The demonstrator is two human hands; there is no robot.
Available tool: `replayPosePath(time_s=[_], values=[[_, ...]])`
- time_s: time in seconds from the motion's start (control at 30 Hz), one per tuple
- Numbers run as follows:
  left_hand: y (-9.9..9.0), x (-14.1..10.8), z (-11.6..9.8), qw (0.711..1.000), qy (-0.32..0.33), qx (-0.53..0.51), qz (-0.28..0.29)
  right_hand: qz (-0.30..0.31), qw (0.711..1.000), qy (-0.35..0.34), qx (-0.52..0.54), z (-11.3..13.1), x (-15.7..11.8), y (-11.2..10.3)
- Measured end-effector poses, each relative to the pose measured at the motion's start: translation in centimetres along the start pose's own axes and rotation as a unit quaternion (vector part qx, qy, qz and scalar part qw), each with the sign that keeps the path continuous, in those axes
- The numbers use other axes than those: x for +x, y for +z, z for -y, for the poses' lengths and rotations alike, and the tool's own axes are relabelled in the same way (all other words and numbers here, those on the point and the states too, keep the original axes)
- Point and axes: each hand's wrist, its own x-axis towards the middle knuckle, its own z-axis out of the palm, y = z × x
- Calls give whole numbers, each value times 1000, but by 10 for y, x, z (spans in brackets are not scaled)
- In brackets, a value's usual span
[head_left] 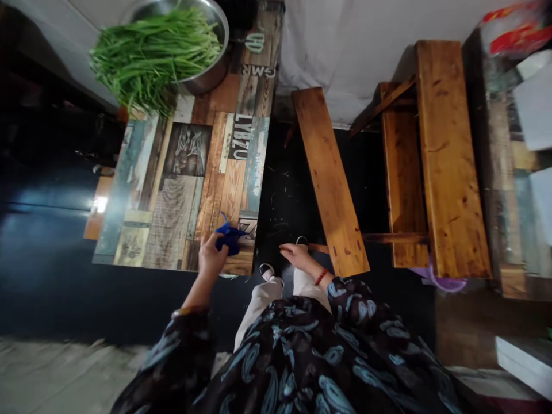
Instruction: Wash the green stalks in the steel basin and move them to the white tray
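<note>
My left hand [211,253] is at the near right corner of a wood-patterned table [172,201]. Its fingers are closed on a small dark-blue crumpled piece [230,238], soft like cloth or plastic film, with thin ends sticking out. Whether this piece also touches the tabletop I cannot tell. Over the dark floor, between the table and a wooden bench [330,184], is my right hand [297,256]. Its fingers stretch leftward, with nothing visible in them. On the table's far end, a metal basin [215,69] holds long green leafy stalks [159,54] that hang over its rim.
Right of the first bench stand a second wooden bench [452,161] and a lower one [403,190]. A purple basin [451,283] sits partly under them. Another patterned table [502,201] is at the right edge. Green scraps lie on the dark floor [276,195].
</note>
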Motion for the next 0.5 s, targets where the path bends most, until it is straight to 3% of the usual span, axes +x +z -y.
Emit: replayPosePath(time_s=[0.07, 0.17, 0.23, 0.37, 0.5], values=[[24, -10, -39, 998, 24, -66, -5, 16, 997, -2, 69, -3, 12, -7], [74, -25, -99, 985, 88, -140, 40, 13, 980, 5, 196, -7, 24, -11], [108, -30, -124, 978, 107, -164, 65, -8, 972, 35, 234, -14, 30, -14], [155, -26, -130, 966, 110, -184, 147, -47, 970, 88, 222, -29, 37, -30], [170, -24, -113, 964, 75, -188, 174, -68, 978, 112, 161, -34, 35, -36]])
